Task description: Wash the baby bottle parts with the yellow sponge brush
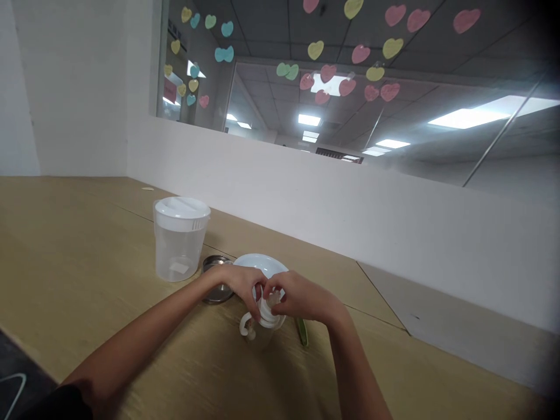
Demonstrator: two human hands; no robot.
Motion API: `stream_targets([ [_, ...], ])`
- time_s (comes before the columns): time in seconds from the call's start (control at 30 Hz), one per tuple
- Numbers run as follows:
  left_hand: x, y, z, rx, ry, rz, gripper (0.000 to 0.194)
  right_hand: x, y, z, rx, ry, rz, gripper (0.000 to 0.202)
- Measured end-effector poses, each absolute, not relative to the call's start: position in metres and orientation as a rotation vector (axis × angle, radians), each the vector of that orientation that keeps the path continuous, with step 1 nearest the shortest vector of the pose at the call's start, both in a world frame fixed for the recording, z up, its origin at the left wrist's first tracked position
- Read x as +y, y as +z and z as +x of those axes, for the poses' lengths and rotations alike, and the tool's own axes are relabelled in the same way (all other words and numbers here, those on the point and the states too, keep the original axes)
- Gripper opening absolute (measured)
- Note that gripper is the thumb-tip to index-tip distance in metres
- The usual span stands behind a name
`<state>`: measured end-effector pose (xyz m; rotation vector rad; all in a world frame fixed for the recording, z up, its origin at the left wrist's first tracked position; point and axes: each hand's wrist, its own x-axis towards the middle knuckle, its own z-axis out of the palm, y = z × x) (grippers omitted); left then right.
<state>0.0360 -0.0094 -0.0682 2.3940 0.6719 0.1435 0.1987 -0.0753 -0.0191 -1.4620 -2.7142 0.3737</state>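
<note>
In front of me on the table stands a baby bottle (261, 337), its clear body hard to make out and a white curved handle (244, 324) on its left side. My left hand (245, 284) has its fingers closed around the bottle's white collar (268, 316). With thumb and fingers, my right hand (301, 296) pinches the translucent nipple (274, 300) at the top of the bottle. My two hands nearly touch above the bottle. Whether the nipple is seated in the collar I cannot tell.
Behind my hands is a white bowl (262, 262), with a round metal dish (215, 261) partly under my left wrist. A lidded clear pitcher (180, 242) stands further left. Right of the bottle lies a slim green object (301, 332). A white wall (262, 169) bounds the table.
</note>
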Motion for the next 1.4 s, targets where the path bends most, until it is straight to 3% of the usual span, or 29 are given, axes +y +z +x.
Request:
stream_targets([
  [0.33, -0.007, -0.071, 0.036, 0.670, 0.125, 2.380, 0.036, -0.075, -0.023, 0.183, -2.615, 0.156, -1.634, 0.011],
  [0.5, -0.010, -0.070, 0.037, 0.671, 0.129, 2.416, 0.034, -0.074, -0.026, 0.180, -2.596, -0.057, -1.724, 0.016],
  [0.67, -0.010, -0.070, 0.036, 0.677, 0.111, 2.448, 0.036, -0.080, -0.019, 0.188, -2.720, 0.077, -1.515, 0.014],
  [0.77, -0.010, -0.071, 0.036, 0.666, 0.136, 2.438, 0.040, -0.079, -0.019, 0.186, -2.645, 0.049, -1.646, 0.009],
  [0.97, -0.008, -0.073, 0.036, 0.685, 0.133, 2.484, 0.036, -0.073, -0.028, 0.170, -2.521, -0.236, -1.931, 0.039],
  [1.1, -0.008, -0.072, 0.035, 0.662, 0.115, 2.483, 0.034, -0.075, -0.027, 0.172, -2.522, -0.254, -1.943, 0.054],
  [1.17, -0.008, -0.072, 0.034, 0.673, 0.113, 2.493, 0.035, -0.079, -0.023, 0.175, -2.515, -0.243, -1.938, 0.049],
  [1.33, -0.010, -0.069, 0.036, 0.707, 0.101, 2.466, 0.042, -0.083, -0.018, 0.179, -2.573, -0.169, -1.745, 0.011],
  [1.4, -0.011, -0.068, 0.036, 0.699, 0.092, 2.449, 0.041, -0.081, -0.020, 0.178, -2.583, -0.177, -1.735, 0.010],
])
